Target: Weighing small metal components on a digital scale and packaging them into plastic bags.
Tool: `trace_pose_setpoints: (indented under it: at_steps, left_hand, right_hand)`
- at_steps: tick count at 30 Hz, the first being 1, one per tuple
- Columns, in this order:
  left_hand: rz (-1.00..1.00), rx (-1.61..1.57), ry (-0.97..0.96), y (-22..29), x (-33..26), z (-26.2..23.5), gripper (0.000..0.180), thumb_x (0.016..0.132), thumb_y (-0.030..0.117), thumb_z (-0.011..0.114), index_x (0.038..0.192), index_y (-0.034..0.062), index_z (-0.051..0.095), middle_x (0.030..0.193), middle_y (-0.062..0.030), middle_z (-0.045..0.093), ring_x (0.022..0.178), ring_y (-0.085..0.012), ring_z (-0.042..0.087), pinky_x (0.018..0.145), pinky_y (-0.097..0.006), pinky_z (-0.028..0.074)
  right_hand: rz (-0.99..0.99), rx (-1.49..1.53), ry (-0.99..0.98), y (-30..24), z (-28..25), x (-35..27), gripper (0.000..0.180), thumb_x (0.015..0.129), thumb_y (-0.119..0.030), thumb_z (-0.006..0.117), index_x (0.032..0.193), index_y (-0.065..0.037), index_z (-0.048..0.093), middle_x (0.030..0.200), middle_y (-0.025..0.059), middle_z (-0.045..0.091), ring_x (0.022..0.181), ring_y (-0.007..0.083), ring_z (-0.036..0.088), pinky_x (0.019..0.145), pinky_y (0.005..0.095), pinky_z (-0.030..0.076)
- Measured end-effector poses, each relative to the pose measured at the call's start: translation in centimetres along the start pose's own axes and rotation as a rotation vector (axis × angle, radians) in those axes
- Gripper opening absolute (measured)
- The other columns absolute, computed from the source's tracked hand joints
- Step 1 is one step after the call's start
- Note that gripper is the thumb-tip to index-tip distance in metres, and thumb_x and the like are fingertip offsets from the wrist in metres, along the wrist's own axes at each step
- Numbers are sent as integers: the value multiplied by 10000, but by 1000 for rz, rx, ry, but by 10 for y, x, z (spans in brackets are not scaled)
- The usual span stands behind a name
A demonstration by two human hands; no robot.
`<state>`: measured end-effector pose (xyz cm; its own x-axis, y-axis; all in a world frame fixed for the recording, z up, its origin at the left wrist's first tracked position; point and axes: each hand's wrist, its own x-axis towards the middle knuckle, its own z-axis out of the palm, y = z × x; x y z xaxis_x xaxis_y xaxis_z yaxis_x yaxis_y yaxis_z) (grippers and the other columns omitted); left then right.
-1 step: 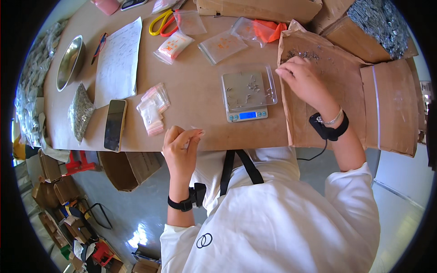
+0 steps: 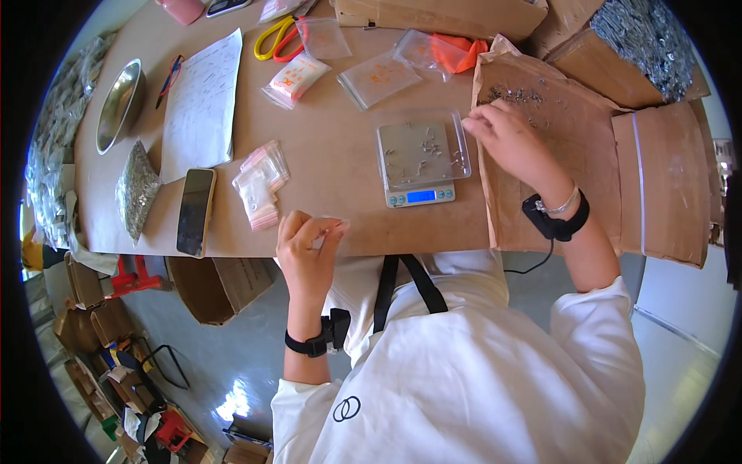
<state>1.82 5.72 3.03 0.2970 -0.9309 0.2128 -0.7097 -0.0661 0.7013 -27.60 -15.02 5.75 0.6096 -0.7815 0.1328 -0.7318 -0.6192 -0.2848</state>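
Note:
Near the table's front edge my left hand is closed in a pinch on a small clear plastic bag, mostly hidden by the fingers. My right hand hovers at the right rim of a clear plastic tray, its fingers drawn together; what they hold, if anything, cannot be made out. The tray rests on a digital scale with a lit blue display. Small metal screws lie scattered in it. Right of the scale, more small metal pieces are heaped on an opened cardboard box.
Small zip bags, a phone, a bag of metal parts, a paper sheet and a steel bowl lie leftward. Scissors and larger bags are farther back. A carton of metal parts stands far right.
My right hand has shifted slightly left and down beside the tray's right rim. My left hand stays nearly still, keeping its pinch.

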Motion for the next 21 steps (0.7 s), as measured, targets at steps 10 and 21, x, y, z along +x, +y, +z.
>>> trace_pose_setpoints:
  at_steps: [10,21]
  left_hand:
    - [-80,-247,-65,7,27,35,191,795,64,770,930,11,645,825,-96,685,757,-208,673,718,-312,529]
    - [-143,-160,5,11,29,52,137,785,49,723,885,6,641,786,-122,607,673,-247,578,625,-331,460]
  right_hand:
    - [306,564,-55,-33,37,-1,402,1035,-184,497,1341,71,442,890,234,667,819,374,672,773,447,524]
    - [42,529,126,-99,-14,5,488,996,-85,559,1436,38,386,731,158,581,604,288,599,578,391,478]
